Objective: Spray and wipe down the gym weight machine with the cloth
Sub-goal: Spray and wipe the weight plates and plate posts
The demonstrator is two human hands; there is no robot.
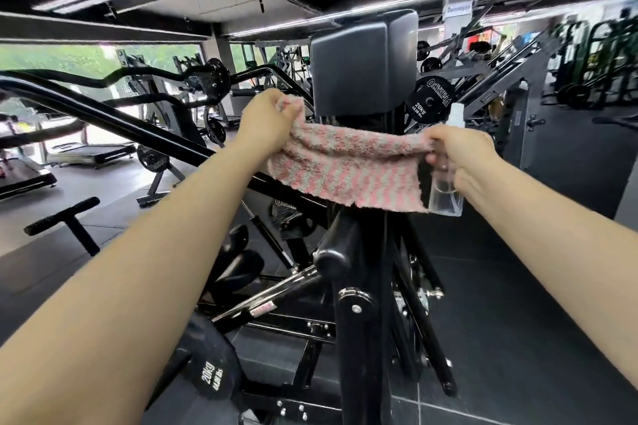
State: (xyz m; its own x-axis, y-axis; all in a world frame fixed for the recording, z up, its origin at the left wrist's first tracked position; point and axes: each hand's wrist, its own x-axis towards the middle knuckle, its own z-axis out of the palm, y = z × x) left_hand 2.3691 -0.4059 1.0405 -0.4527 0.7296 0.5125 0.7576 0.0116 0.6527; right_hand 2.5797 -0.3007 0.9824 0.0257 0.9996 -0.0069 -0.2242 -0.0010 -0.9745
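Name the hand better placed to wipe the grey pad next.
Left. The left hand grips only the cloth, right beside the grey pad. The right hand also holds the spray bottle.

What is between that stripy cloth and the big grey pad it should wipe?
Nothing visible. Both hands, left and right, hold the cloth stretched just below the grey pad. The right hand also grips a clear spray bottle, off to the side.
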